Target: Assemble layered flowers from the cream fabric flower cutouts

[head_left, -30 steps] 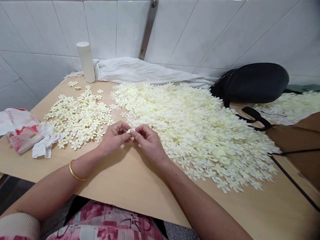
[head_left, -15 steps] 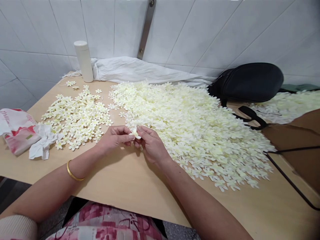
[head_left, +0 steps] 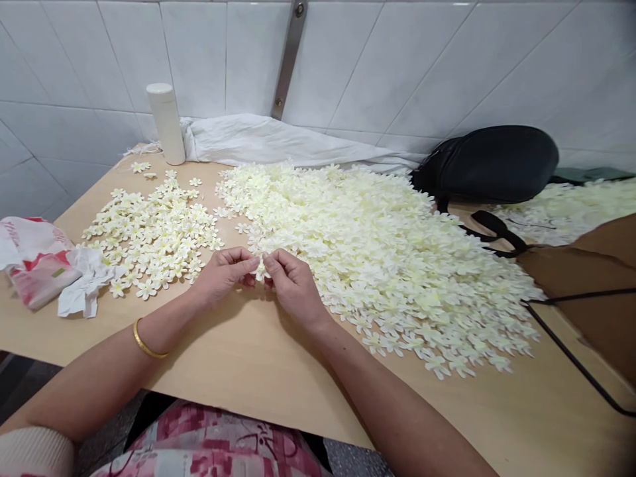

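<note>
Between my two hands is a small cream-white artificial flower (head_left: 261, 270), pinched at its petals above the table. My left hand (head_left: 226, 273) is closed on its left side with thumb and forefinger. From the right, the thumb and fingers of my right hand (head_left: 294, 283) grip the same flower. Part of the flower is hidden behind the fingertips. A big heap of pale flowers (head_left: 377, 245) spreads just beyond and to the right of my right hand. To the left lies a smaller pile of similar flowers (head_left: 156, 232), past my left wrist.
A white bottle (head_left: 167, 126) stands at the back left before a rumpled white cloth (head_left: 278, 140). Crumpled paper (head_left: 89, 281) and a red-and-white wrapper (head_left: 37, 255) lie at the left edge. A black bag (head_left: 497, 164) and brown cardboard (head_left: 591, 285) are on the right.
The flower has been turned between my fingers, and its petals now point downward. Both hands stay close together in nearly the same spot. The view has shifted slightly to the right.
</note>
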### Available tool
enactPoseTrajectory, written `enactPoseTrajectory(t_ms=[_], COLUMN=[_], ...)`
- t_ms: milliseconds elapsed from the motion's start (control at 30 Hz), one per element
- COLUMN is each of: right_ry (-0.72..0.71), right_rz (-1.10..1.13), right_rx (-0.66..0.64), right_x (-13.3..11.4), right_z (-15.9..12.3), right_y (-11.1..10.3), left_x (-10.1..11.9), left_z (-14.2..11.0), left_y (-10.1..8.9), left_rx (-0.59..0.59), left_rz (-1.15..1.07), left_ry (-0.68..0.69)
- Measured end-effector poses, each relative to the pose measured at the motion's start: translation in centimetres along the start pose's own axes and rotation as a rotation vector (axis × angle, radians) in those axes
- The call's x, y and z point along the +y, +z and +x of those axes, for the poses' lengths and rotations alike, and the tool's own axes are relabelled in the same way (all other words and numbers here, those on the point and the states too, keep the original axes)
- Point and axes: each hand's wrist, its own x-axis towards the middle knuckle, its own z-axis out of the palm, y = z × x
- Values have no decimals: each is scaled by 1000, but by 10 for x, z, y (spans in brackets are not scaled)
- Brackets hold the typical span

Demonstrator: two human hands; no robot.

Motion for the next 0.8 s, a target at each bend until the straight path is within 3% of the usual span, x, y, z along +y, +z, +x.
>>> enactPoseTrajectory(t_ms=[133,233,333,467,567,667,800], right_ry=[-272,-444,-398,-157,-57,-104,-274], right_rz=[-169,-235,-184,48,96,-32,-275], right_rx=[146,129,70,-52,-114,-100,-51], right_x=[3,5,3,-2,-2,2,5], right_z=[-1,0,0,-2,-3,-3,-3], right_y=[3,3,2,-1,-3,-3,-4], left_x=[0,-1,-3,-3,0,1,0], left_z=[-1,-1,1,3,3,3,4], left_y=[0,-2,-4,-4,-4,-3,-3], left_rx=[77,86,49,4,30,56,1], left_rz=[-3,15,-33,-101,-31,13,-71], left_ry=[36,58,23,-36,-66,-69,-122])
